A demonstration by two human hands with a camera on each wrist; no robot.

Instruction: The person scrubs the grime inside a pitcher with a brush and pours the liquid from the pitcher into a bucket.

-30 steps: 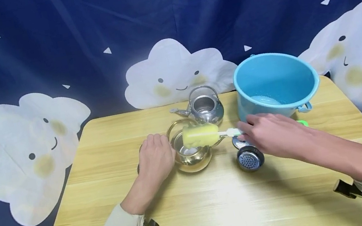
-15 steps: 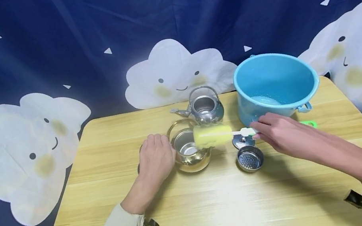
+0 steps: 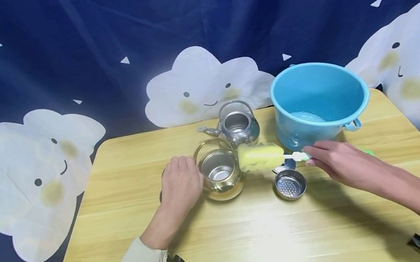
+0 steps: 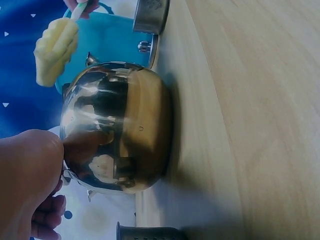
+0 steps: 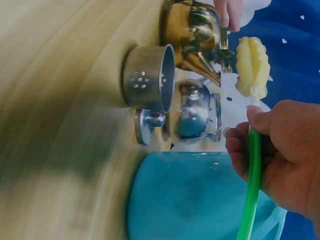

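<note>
In the head view my left hand (image 3: 180, 180) grips the left side of the gold kettle (image 3: 225, 189) near its rim, where the raised handle joins. The kettle stands uncovered, its steel inside visible. The left wrist view shows that hand's thumb against the polished body (image 4: 117, 135). My right hand (image 3: 339, 162) holds a sponge bottle brush by its green handle (image 5: 255, 170), fingers curled round it. The brush's yellow sponge head (image 3: 261, 155) hovers right of the kettle opening, clear of it. Behind stands a smaller silver kettle (image 3: 241, 130), also without its lid.
A blue bucket (image 3: 289, 124) with some water in it stands at the back right. Before it lie a perforated steel strainer (image 3: 290, 184) and a silver lid (image 3: 287, 165). Another perforated steel piece (image 4: 150, 233) sits left of the gold kettle, mostly behind my left hand.
The sponge head has moved right, from over the gold kettle's opening to beside it, with my right hand drawing back. My left hand and the kettle stay put.
</note>
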